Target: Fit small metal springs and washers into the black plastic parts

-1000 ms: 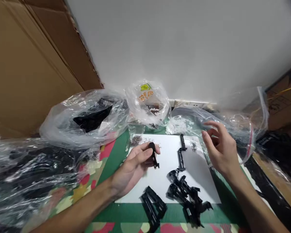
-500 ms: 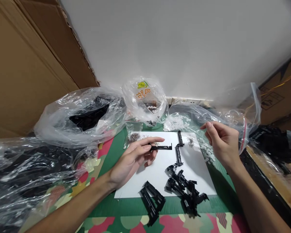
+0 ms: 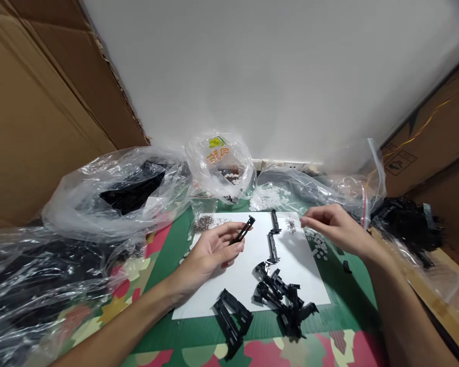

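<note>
**Slim black clip pinched in the left fingers, right fingertips closed nearby**

Nearest, at 6 o'clock on the white paper sheet [image 3: 252,275], lies a flat stack of black plastic frame pieces [image 3: 231,318], with a tangled heap of similar black plastic parts [image 3: 285,300] just beside it at 5 o'clock. Both sit on the green patterned mat [image 3: 340,300].

At the centre of the sheet, the left hand [image 3: 208,252] grasps a narrow black plastic strip with a notched end [image 3: 243,231], held between thumb and forefinger at its lower end; its free end tilts up towards 1 o'clock, clear of the paper. The piece looks light and stiff, moulded thin, so it probably flexes a little and could snap at the notches if bent hard. Its smooth surface may slip, so a pinch across the flat sides near the middle or lower end seems the surest hold, leaving the notched tip free.

At 3 o'clock the right hand [image 3: 334,229] hovers with thumb and forefinger pressed together; whether something tiny sits between them I cannot tell. Below it are scattered small white round pellets [image 3: 317,243], and two more black strips laid end to end [image 3: 272,237] lie between the hands.

Farther off, at 12 o'clock, a small clear plastic bag with an orange print [image 3: 220,165] stands open; at 10 o'clock a large crumpled clear bag holding dark parts [image 3: 118,196]; a brown cardboard box wall [image 3: 42,112] rises beyond.
</note>
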Tool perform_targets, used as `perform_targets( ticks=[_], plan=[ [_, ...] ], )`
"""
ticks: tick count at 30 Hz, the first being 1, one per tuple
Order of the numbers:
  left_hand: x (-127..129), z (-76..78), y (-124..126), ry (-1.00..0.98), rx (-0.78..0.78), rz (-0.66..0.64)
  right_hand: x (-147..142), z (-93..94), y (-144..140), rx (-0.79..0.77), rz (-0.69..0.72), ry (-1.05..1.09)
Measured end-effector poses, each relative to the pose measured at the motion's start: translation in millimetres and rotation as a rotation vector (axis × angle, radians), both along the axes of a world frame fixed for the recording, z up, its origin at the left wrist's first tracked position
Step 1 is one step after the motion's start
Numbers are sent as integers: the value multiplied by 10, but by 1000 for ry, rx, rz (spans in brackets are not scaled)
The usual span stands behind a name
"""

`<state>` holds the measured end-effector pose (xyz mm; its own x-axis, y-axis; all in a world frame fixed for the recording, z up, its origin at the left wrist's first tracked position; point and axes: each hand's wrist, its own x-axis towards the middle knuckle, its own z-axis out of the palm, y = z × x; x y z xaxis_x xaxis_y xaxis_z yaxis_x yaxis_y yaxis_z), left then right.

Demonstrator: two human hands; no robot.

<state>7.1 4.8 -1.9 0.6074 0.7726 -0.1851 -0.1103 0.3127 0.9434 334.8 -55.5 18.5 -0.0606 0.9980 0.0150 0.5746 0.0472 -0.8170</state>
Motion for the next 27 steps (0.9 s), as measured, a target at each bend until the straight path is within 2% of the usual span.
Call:
perform_targets(
  ticks=[2, 4, 10, 14, 18, 27],
  plan=[
    [1, -26, 19, 27, 46, -20, -58, 30, -5, -72, 64, -81],
    [-4, -34, 25, 60, 82, -60, -114, 48, -1, -77, 70, -125],
    [-9, 13, -97, 189, 115, -205, -122, -23, 23, -34, -15, -284],
    [-11, 7, -138, 241, 172, -194, -96, -123, 34, -17, -18, -389],
    [-11, 5, -120, 264, 150, -172, -125, -187, 49, -23, -23, -415],
    [10, -19, -100, 260, 169, -146, -165, -205, 63, -69, -35, -422]
  ],
)
